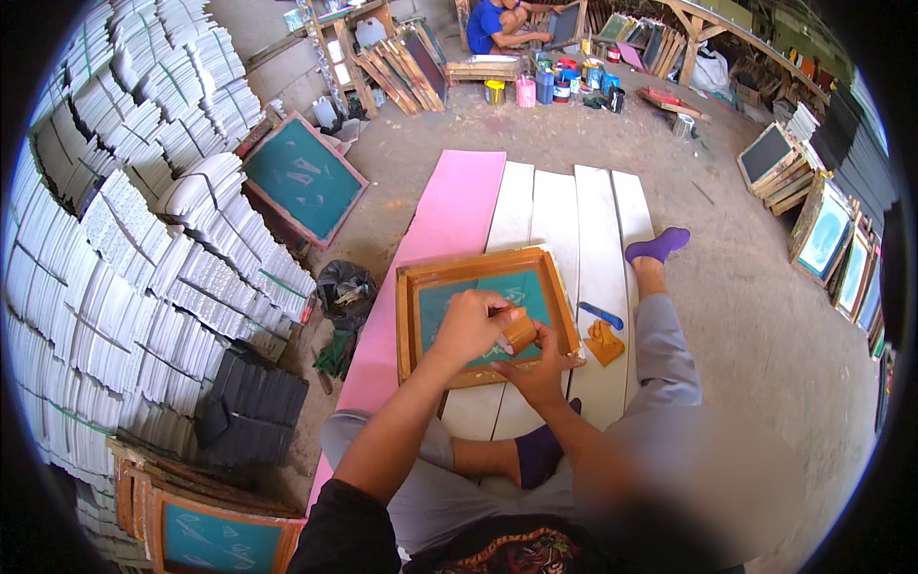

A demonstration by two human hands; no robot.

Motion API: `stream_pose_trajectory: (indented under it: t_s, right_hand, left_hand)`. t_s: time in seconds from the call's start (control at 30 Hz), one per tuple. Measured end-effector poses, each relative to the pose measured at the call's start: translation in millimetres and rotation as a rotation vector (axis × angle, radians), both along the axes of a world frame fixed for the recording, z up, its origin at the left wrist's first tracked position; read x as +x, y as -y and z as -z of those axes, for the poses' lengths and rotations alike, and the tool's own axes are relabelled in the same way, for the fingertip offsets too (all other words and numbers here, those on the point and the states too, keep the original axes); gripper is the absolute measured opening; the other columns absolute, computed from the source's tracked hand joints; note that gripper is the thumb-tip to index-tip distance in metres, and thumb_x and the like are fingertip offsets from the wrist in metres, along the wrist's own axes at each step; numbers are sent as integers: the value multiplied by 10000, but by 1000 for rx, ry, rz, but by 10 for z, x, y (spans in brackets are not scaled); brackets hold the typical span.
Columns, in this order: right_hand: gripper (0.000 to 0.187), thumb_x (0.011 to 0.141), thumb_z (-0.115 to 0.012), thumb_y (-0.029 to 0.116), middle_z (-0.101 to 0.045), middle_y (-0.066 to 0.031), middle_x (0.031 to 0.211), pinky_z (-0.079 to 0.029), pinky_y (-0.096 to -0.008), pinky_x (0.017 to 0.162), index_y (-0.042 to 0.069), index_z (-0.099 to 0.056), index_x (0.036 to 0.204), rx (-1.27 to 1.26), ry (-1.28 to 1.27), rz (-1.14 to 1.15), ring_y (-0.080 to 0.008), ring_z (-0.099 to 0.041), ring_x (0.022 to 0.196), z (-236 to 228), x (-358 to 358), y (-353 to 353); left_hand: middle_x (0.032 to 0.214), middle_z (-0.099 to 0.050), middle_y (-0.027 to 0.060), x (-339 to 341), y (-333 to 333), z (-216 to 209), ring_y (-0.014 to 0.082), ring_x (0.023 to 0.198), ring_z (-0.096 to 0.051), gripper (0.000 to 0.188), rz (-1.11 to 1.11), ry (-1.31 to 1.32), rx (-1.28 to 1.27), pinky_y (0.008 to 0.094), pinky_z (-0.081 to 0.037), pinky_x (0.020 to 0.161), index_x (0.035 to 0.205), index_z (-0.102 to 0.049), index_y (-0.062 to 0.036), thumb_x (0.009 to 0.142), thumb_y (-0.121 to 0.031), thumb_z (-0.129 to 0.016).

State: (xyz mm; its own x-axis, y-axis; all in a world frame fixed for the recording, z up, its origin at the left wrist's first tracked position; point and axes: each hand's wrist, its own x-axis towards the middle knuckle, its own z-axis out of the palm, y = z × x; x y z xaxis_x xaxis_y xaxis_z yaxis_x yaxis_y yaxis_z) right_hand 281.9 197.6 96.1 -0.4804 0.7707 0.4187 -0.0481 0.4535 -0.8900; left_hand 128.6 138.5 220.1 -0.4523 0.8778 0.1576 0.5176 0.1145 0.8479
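Note:
Both my hands are closed on a roll of brown tape (519, 333), held above a wooden-framed printing screen. My left hand (469, 323) grips its upper left side, and my right hand (538, 371) supports it from the lower right. The screen's wooden frame (407, 316) surrounds teal mesh with pale marks, partly hidden by my hands. It lies on pink and white boards in front of me. Just right of the frame are a blue utility knife (601, 316) and a crumpled orange-brown piece (604, 342).
Tied stacks of white sheets (143, 239) rise along the left. Another teal screen (306, 182) leans beside them, near a black bag (346, 290). Paint cans (560, 88) stand at the back near a crouching person (497, 27). More frames (822, 230) lean at right.

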Motion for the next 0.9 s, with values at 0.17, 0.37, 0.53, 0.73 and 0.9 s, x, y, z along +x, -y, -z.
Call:
stream_pose_trajectory:
  t_s: [0.17, 0.37, 0.53, 0.73, 0.9]
  right_hand:
    - [617, 777, -901, 179, -681, -167, 1131, -529, -415, 940, -3, -598, 1284, -31, 46, -98, -300, -674, 1089, 42, -23, -20]
    - [575, 756, -884, 139, -687, -188, 1200, -544, -391, 942, -13, -640, 1254, 145, 136, -323, -307, -681, 1111, -96, 6, -213]
    - [631, 743, -838, 237, -677, -222, 1220, -532, -470, 962, 22, -632, 1299, 248, 330, -500, -397, -653, 1142, 93, 50, -288]
    - [627, 764, -806, 329, -703, -212, 1199, -528, -491, 973, 58, -654, 1309, 341, 644, -647, -407, -667, 1121, 189, 229, -442]
    - [660, 719, -861, 424, -738, -186, 1119, -557, -436, 908, 71, -698, 1252, 311, 796, -593, -366, -708, 1031, 198, 576, -877]
  left_hand:
    - [739, -697, 177, -273, 191, 165, 199, 630, -674, 237, -48, -43, -37, 330, -514, 594, 907, -748, 77, 868, -147, -814]
    - [777, -725, 74, -298, 579, 659, 115, 643, -652, 243, -286, 469, -52, 265, -512, 562, 937, -765, 68, 905, -167, -818]
    - [777, -723, 78, -116, 892, 1264, 132, 638, -672, 213, -409, 757, 20, 269, -569, 613, 910, -750, 44, 925, -161, -804]
    - [768, -716, 73, 19, 1174, 1865, 155, 633, -683, 243, -490, 900, 109, 284, -587, 626, 918, -744, 41, 924, -192, -811]
    - [770, -718, 79, -206, 1463, 2022, 167, 639, -694, 247, -664, 931, 17, 288, -583, 618, 927, -739, 35, 934, -205, -800]
